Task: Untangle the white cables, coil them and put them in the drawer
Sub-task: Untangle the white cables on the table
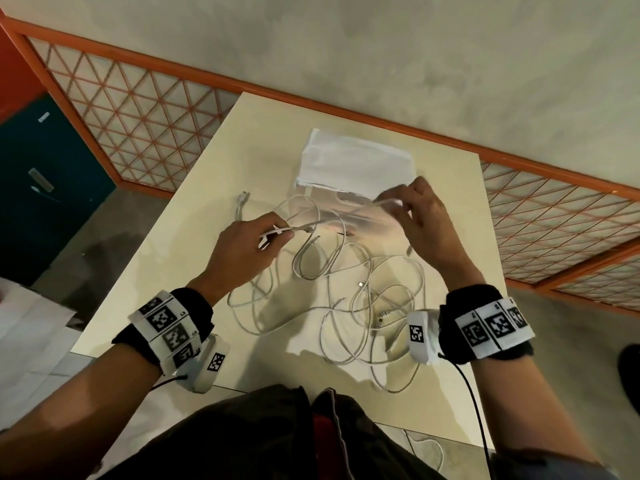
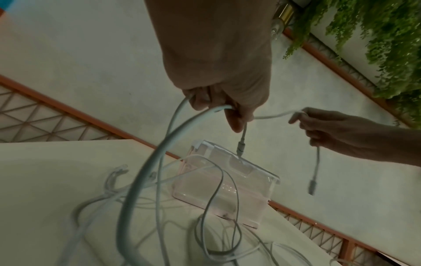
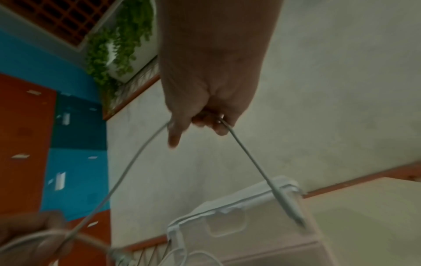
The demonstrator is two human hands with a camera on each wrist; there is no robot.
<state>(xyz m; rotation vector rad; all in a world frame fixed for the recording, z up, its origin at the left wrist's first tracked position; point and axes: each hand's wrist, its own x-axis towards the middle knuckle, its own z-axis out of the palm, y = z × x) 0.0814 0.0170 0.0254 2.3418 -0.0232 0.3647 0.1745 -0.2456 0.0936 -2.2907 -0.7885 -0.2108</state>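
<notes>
White cables [image 1: 332, 292] lie in a loose tangle on the near half of the cream table [image 1: 180, 258], loops crossing one another; one loop hangs over the near edge; the clear plastic drawer [image 1: 356, 168] stands on the far side of the table, just behind the tangle. Left hand [image 1: 242, 247] pinches one strand between thumb and fingers, lifted off the table; in the left wrist view its fingers curl round more than one run of cable. Right hand [image 1: 420, 220] holds the same strand further along, fingers curled on it, with a short end and plug [image 2: 312, 187] dangling below. Judgement: cables are light, thin and limp; they will sag and drag neighbouring loops when pulled; the smooth jacket may slip through a loose pinch; plugs are the stiff points and likely to snag in crossings. Best hold seems to be near a plug end, feeding it back through the loops.
</notes>
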